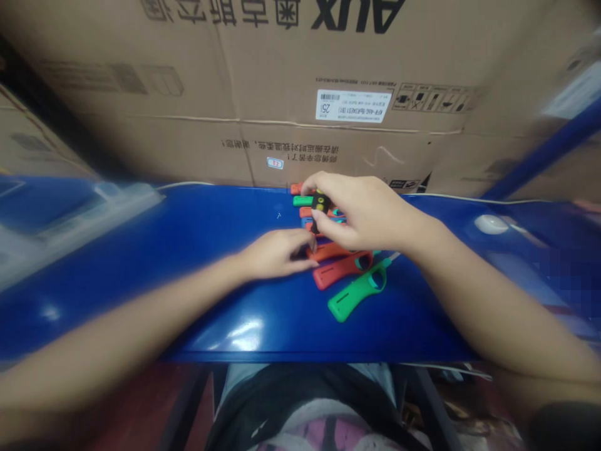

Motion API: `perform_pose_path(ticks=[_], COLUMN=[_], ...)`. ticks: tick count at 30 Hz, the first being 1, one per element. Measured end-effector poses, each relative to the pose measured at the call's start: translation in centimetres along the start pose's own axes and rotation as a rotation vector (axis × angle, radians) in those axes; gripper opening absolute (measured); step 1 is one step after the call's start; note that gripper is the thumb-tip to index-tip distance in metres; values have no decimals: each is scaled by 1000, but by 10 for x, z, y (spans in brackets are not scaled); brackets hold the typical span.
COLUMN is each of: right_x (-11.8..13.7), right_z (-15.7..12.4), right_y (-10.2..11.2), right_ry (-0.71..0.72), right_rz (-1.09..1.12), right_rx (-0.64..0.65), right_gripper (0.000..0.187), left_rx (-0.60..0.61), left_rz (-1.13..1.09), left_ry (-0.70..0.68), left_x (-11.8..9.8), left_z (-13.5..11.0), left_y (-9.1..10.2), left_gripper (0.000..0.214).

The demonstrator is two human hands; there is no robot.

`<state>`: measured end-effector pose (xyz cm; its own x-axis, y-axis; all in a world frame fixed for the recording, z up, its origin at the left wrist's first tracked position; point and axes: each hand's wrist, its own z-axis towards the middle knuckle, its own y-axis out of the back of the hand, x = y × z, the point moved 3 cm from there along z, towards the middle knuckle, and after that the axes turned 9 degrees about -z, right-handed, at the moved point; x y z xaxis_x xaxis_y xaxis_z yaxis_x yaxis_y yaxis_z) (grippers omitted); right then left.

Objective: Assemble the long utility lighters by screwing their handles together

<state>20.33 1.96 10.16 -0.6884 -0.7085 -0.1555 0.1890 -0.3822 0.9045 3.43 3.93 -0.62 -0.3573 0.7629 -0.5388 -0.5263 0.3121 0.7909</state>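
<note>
I see a small black part with yellow dots (321, 203) pinched between the thumb and fingertips of my right hand (364, 210), lifted just above a row of coloured plastic handles at about twelve o'clock on the blue table (211, 263). It looks light, rigid and smooth, so I judge a fingertip pinch across its sides suits it; it could slip. My left hand (277, 252) lies flat, fingers pressing the near end of an orange handle (328, 250), gripping nothing. Just toward five o'clock lie a red handle (340, 269) and a green handle (357, 292), side by side. A cardboard box (282, 94) stands behind the table.
</note>
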Motion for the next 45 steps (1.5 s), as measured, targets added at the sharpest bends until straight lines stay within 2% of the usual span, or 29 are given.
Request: perform_pose_path(ticks=[3, 7, 12, 18, 22, 32, 37, 41, 45], right_x=[0, -2, -4, -2, -3, 0, -1, 0, 1], right_z=[0, 0, 0, 1, 1, 1, 0, 0, 0], right_y=[0, 0, 2, 1, -2, 1, 2, 2, 1], right_ry=[-6, -46, -46, -2, -31, 39, 5, 22, 6], right_rz=[-16, -18, -41, -29, 2, 34, 19, 20, 3], right_rx=[0, 5, -29, -55, -36, -45, -3, -22, -10], right_gripper=[50, 36, 31, 35, 27, 30, 28, 33, 28], left_rx=[-3, 7, 7, 3, 10, -2, 7, 1, 9], left_rz=[-5, 6, 2, 0, -2, -11, -2, -15, -17], left_ry=[-5, 8, -11, -10, -8, -15, -8, -9, 0], left_x=[1, 2, 2, 2, 1, 1, 2, 2, 1], left_z=[0, 0, -1, -1, 0, 0, 0, 0, 0], left_y=[-1, -1, -1, -1, -1, -1, -1, 0, 0], left_gripper=[26, 27, 28, 28, 29, 30, 31, 32, 30])
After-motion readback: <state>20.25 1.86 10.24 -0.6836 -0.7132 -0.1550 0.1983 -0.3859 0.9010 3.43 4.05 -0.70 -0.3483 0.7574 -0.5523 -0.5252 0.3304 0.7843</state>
